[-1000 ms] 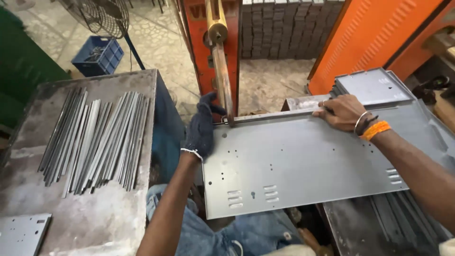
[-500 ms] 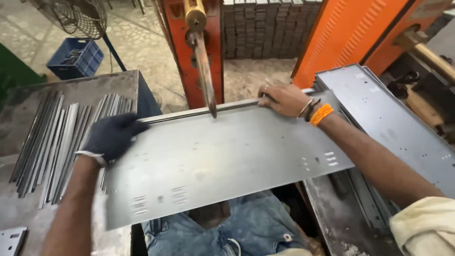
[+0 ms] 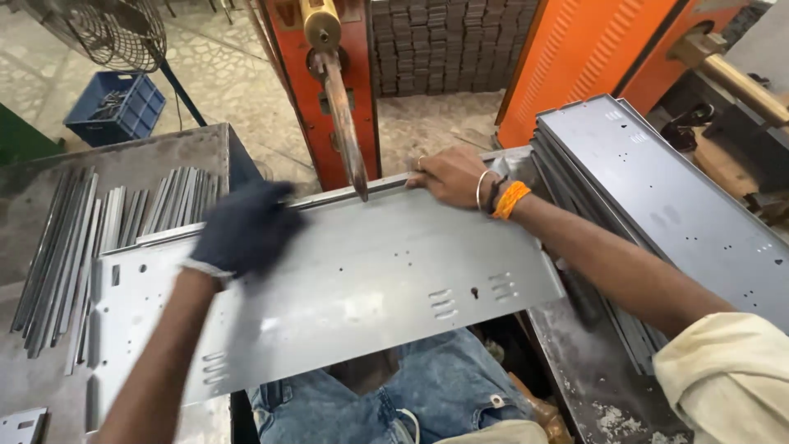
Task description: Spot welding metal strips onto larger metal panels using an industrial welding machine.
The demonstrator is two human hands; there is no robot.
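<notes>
Grey perforated sheet-metal panel (image 3: pixel 353 279) lies flat under gloved left hand (image 3: pixel 246 230).

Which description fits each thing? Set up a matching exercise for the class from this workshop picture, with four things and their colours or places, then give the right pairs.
Things:
1. left hand
2. right hand
3. crate
4. stack of metal panels

Descriptions:
A. blue, on the floor by the fan
B. in a dark glove, on the metal sheet
C. grey, at the right side
D. bare, orange band at the wrist

Pairs: 1-B, 2-D, 3-A, 4-C
</notes>
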